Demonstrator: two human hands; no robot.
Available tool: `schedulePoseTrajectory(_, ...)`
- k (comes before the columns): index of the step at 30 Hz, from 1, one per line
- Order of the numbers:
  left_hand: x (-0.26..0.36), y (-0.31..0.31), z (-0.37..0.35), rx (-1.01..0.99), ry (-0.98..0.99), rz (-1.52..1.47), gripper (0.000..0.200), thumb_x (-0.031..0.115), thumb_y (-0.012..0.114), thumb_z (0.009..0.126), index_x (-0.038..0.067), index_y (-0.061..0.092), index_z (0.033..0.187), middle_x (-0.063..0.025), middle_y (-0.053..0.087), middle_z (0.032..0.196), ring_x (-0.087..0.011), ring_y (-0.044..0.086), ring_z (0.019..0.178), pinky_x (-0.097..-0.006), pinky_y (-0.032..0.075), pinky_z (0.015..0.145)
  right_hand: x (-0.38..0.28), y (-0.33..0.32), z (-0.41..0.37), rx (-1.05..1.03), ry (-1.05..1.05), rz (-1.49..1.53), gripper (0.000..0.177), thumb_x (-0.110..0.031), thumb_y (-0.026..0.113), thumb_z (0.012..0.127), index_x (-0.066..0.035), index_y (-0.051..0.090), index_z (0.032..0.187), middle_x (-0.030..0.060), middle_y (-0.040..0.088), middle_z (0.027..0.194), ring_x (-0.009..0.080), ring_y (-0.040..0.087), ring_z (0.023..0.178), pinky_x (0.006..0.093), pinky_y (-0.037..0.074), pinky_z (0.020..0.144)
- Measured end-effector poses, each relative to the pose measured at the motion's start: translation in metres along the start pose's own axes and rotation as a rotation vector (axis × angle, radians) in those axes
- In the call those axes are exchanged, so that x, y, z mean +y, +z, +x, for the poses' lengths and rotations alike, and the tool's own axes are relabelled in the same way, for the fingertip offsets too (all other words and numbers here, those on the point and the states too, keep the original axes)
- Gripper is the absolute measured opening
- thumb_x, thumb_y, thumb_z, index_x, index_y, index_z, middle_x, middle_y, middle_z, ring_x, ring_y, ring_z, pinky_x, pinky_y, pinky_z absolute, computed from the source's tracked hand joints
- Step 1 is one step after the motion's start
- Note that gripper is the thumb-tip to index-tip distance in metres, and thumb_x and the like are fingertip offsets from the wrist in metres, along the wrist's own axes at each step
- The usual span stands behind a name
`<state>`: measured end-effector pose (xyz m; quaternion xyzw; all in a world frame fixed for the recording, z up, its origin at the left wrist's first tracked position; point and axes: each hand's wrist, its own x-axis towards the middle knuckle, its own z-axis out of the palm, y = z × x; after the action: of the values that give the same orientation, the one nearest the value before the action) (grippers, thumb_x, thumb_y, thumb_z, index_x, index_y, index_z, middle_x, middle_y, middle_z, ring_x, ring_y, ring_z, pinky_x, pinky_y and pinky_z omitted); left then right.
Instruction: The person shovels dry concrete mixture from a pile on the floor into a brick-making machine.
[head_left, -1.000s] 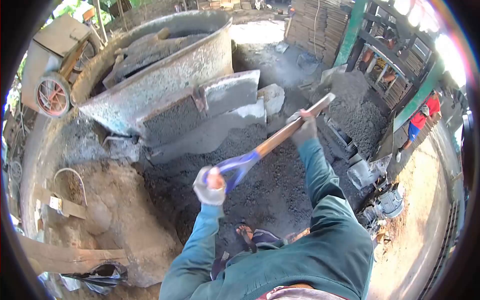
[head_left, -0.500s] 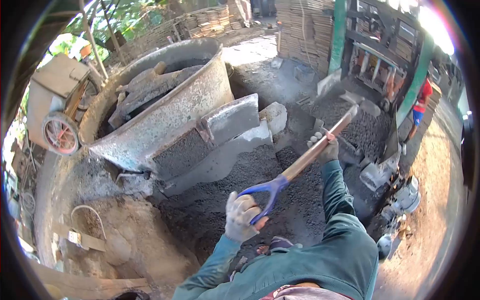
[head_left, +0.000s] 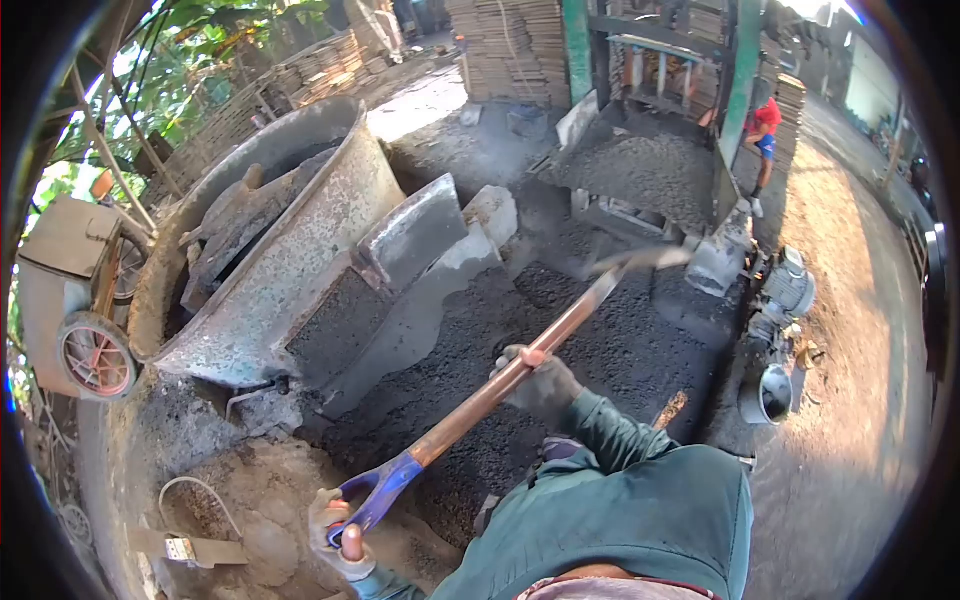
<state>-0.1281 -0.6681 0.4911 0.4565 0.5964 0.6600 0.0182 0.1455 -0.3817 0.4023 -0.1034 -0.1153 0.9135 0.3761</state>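
Note:
A shovel (head_left: 480, 402) with a wooden shaft and blue D-shaped grip slants across the middle of the head view. My left hand (head_left: 340, 537), in a worn pale glove, is closed around the blue grip at lower left. Farther up the shaft, my gloved right hand (head_left: 540, 385) wraps the wood. The metal blade (head_left: 640, 262), blurred by motion, points away to the right over dark, crumbly material (head_left: 450, 370) on the ground. More of this grey material (head_left: 650, 175) lies heaped in the bay between the green posts.
A large round metal tub (head_left: 290, 270) stands at left, beside a two-wheeled cart (head_left: 75, 290). A motor (head_left: 788, 288) and a metal bucket (head_left: 770, 395) sit at right. Behind the green post (head_left: 738, 90) is a person in red (head_left: 765, 120). Stacked boards (head_left: 510, 55) rise at the back.
The shovel has swung back from the bay, its blade now lower and nearer. Both hands have moved left and down with it, still gripping. The camera view has turned to the right.

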Motion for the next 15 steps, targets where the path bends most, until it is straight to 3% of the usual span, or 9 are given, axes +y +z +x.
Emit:
schedulePoseTrajectory(1, 0.012, -0.005, 0.006, -0.008, -0.004, -0.012, 0.050, 0.050, 0.081, 0.070, 0.005, 0.064, 0.083, -0.0156, 0.066, 0.096, -0.0282, 0.062, 0.093, -0.0496, 0.046, 0.096, 0.013, -0.014, -0.001, 0.082, 0.020, 0.045, 0.031, -0.030, 0.076, 0.086, -0.011, 0.062, 0.106, 0.0056, 0.063, 0.109, 0.0264, 0.060, 0.107, 0.0527, 0.043, 0.105)
schedulePoseTrajectory(4, 0.032, -0.018, 0.019, -0.313, 0.158, 0.072, 0.061, 0.061, 0.083, 0.065, 0.005, 0.067, 0.084, -0.0122, 0.066, 0.087, -0.0312, 0.064, 0.088, -0.0498, 0.049, 0.092, 0.044, -0.050, -0.006, 0.356, 0.045, 0.200, 0.020, -0.021, 0.071, 0.088, -0.010, 0.059, 0.099, 0.0062, 0.062, 0.103, 0.0270, 0.061, 0.101, 0.0524, 0.045, 0.103)
schedulePoseTrajectory(7, 0.059, 0.006, 0.026, -0.582, 0.252, 0.193, 0.060, 0.057, 0.088, 0.059, 0.006, 0.069, 0.085, -0.0096, 0.068, 0.081, -0.0337, 0.066, 0.082, -0.0466, 0.052, 0.087, 0.061, -0.048, -0.028, 0.637, 0.061, 0.140, 0.018, -0.019, 0.070, 0.091, -0.010, 0.058, 0.100, 0.0079, 0.062, 0.103, 0.0283, 0.060, 0.103, 0.0539, 0.048, 0.098)
schedulePoseTrajectory(9, 0.062, 0.039, 0.028, -0.808, 0.292, 0.063, 0.051, 0.045, 0.091, 0.058, 0.008, 0.071, 0.086, -0.0097, 0.069, 0.081, -0.0338, 0.069, 0.081, -0.0436, 0.054, 0.082, 0.075, -0.098, -0.028, 0.639, 0.092, 0.192, 0.016, -0.019, 0.067, 0.091, -0.007, 0.059, 0.096, 0.0098, 0.063, 0.094, 0.0302, 0.063, 0.092, 0.0534, 0.052, 0.093)
schedulePoseTrajectory(11, 0.057, 0.076, 0.020, -1.016, 0.158, -0.085, 0.052, 0.034, 0.091, 0.061, 0.004, 0.071, 0.098, -0.0126, 0.071, 0.089, -0.0316, 0.069, 0.083, -0.0402, 0.053, 0.078, 0.077, -0.127, -0.028, 0.660, 0.160, 0.162, 0.018, -0.023, 0.066, 0.088, -0.006, 0.061, 0.089, 0.0100, 0.065, 0.085, 0.0307, 0.063, 0.084, 0.0531, 0.050, 0.093)
schedulePoseTrajectory(15, 0.046, 0.168, -0.014, -1.006, 0.070, -0.145, 0.044, 0.028, 0.087, 0.071, 0.001, 0.070, 0.102, -0.0140, 0.070, 0.087, -0.0279, 0.069, 0.077, -0.0373, 0.054, 0.073, 0.055, -0.153, -0.042, 0.594, 0.094, -0.041, 0.030, -0.033, 0.065, 0.090, -0.003, 0.065, 0.092, 0.0132, 0.069, 0.090, 0.0302, 0.067, 0.088, 0.0460, 0.053, 0.089)
